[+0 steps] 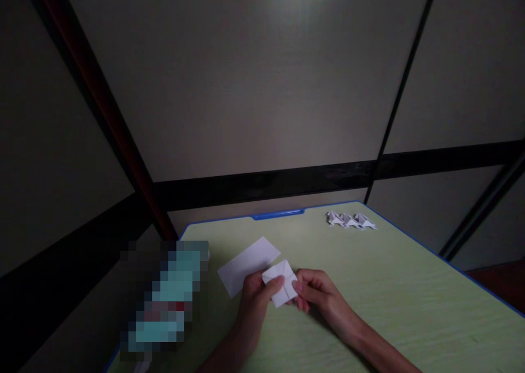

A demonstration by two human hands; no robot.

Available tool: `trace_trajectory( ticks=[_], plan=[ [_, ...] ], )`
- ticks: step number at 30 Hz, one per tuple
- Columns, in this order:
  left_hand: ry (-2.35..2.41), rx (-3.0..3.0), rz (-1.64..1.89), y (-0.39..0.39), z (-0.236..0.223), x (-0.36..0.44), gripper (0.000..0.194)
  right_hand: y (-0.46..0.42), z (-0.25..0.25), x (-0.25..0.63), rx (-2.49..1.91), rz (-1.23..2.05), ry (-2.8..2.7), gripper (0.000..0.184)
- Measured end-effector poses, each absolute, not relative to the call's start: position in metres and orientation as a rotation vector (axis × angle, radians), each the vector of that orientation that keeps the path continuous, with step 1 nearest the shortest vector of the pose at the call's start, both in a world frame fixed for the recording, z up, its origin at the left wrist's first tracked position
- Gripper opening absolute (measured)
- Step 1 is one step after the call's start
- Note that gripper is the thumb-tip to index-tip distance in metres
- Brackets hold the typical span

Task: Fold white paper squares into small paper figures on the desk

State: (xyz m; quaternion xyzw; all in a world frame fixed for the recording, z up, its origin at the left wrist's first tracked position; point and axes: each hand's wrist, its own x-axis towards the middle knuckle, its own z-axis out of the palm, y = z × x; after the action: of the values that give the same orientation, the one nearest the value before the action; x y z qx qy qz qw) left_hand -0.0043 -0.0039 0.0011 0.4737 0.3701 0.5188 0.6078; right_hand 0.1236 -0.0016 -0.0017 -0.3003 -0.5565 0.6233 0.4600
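Note:
Between my two hands is a small folded piece of white paper (281,292), roughly square, with crease lines and flaps on its upper face. My left hand (255,295) grips its left side, the thumb lying on top. On the right edge, my right hand (315,290) pinches the paper between thumb and fingers. The fingers under the paper are partly hidden. Just beyond my left hand, a flat white rectangular sheet of paper (246,264) lies on the table.
Several white folded paper figures (350,220) stand in a row at the table's far right. A pixelated, blurred object (168,296) is at the left edge. The light green table (394,285) has a blue rim and a blue tray strip (279,214) at the back. Wall panels (262,88) rise behind.

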Motion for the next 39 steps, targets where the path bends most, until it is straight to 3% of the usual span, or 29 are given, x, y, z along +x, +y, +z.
trace_trajectory(
  ticks=[10, 21, 39],
  plan=[
    [0.925, 1.127, 1.240, 0.000, -0.002, -0.009, 0.026, -0.004, 0.006, 0.124, -0.873, 1.432, -1.420, 0.031],
    [0.947, 1.265, 1.040, -0.008, 0.008, -0.003, 0.020, 0.000, 0.007, 0.129, -0.928, 1.301, -1.350, 0.031],
    [1.067, 1.187, 1.100, -0.006, 0.004, -0.004, 0.021, -0.006, 0.010, 0.128, -0.947, 1.102, -1.462, 0.020]
  ],
)
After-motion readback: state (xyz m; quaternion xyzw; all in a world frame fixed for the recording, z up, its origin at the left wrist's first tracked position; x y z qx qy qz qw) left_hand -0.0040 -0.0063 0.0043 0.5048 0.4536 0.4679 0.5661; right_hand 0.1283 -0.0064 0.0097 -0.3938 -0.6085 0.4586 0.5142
